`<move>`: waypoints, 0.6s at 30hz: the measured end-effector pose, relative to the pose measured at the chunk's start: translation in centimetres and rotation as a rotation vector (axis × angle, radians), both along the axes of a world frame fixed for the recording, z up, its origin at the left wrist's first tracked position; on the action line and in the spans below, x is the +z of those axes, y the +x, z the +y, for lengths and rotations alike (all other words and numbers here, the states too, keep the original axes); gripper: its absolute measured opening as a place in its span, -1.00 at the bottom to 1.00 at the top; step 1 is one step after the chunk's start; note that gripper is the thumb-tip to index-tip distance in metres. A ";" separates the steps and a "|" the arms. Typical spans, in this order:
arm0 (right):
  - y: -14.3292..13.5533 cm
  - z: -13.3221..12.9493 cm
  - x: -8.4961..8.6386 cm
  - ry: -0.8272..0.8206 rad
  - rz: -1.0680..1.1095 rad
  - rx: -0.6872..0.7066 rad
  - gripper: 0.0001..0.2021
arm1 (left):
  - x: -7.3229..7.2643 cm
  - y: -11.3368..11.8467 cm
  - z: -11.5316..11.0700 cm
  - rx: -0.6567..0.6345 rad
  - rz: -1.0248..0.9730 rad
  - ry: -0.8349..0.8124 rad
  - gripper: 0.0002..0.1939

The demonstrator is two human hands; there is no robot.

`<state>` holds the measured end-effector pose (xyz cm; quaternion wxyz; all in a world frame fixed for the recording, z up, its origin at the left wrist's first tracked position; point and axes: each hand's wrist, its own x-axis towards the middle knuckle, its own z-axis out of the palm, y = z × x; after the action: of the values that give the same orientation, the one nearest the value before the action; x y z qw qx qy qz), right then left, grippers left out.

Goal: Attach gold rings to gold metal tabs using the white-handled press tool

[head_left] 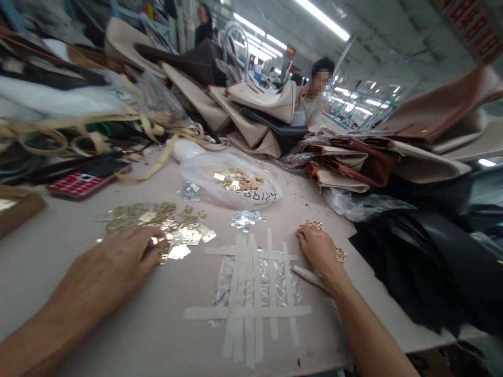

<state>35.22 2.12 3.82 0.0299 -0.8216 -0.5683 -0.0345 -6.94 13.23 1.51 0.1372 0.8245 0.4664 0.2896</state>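
Observation:
My left hand (123, 254) reaches into a loose heap of thin gold metal plates (192, 234), its fingers bent and a plate showing between thumb and fingertips. On the other side, my right hand (317, 247) has its fingers drawn together at a small pile of gold metal fittings (314, 224); anything in its fingertips is hidden. More small gold fittings (340, 255) lie beside its wrist. Between the hands, strips of pale tape (247, 312) cross over clear plastic stuck to the table. Beyond the tape are silver discs (247, 220).
An open plastic bag (188, 170) holds more gold pieces. A red-keyed calculator (84, 180) sits at left, near a box edge (18, 212). Bag pieces (259, 112) are stacked behind; brown bags (361, 157) and black sheets (408, 267) fill the right. A person (316, 94) is beyond.

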 end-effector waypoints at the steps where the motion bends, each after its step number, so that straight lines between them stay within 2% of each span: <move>1: -0.1 -0.1 0.0 -0.002 0.007 0.012 -0.76 | 0.9 0.3 -0.6 0.032 0.063 -0.067 -0.77; 4: 0.2 0.0 -0.2 0.001 0.054 0.021 -0.76 | 2.5 0.8 -1.6 0.040 0.051 -0.185 -0.76; 9: 1.4 0.7 -0.5 0.015 0.156 -0.023 -0.84 | 3.3 0.9 -3.0 0.109 -0.098 -0.329 -0.73; 14: 1.5 0.8 0.1 0.087 0.248 -0.076 -0.84 | 4.3 2.1 -5.3 0.122 -0.541 -0.823 -0.60; 18: 0.8 0.1 0.3 0.162 0.344 -0.075 -0.83 | 4.7 3.3 -7.3 0.121 -0.736 -1.010 -0.56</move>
<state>36.07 2.27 4.16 0.1912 -0.8310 -0.5190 0.0598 -3.64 5.98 6.18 0.6449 0.4761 0.5139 0.3056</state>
